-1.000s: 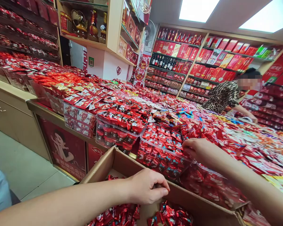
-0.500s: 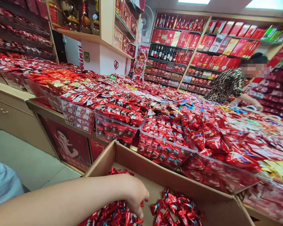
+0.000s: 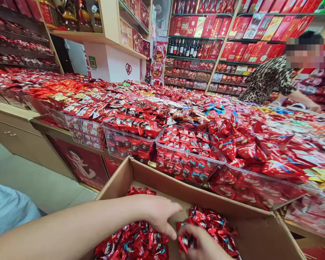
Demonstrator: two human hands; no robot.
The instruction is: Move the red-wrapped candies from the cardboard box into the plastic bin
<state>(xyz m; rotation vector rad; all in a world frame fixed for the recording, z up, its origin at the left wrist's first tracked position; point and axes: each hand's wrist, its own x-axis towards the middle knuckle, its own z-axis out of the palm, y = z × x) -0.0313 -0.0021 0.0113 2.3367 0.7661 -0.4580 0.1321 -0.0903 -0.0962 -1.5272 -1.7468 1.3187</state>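
Observation:
Both my hands are down inside a cardboard box (image 3: 195,196) of red foil-wrapped candies (image 3: 137,243). My left hand (image 3: 161,215) lies over the candy pile with its fingers curled, the thumb tip near the bare box floor; whether it holds any is hidden. My right hand (image 3: 203,245) comes in at the bottom edge, its fingers pinched on red candies beside a second heap (image 3: 213,225). Just beyond the box stands a clear plastic bin (image 3: 188,168) filled with small red candy packs.
A long counter (image 3: 54,128) carries many clear bins of red sweets. A person in a patterned top (image 3: 271,77) leans over the far right side. Shelves of red boxes and bottles (image 3: 203,32) line the back wall. Pale floor (image 3: 32,184) lies at left.
My right hand has left the clear bin on the counter and come down into the box. My left hand dropped from the box rim onto the candies. The view tilted downward.

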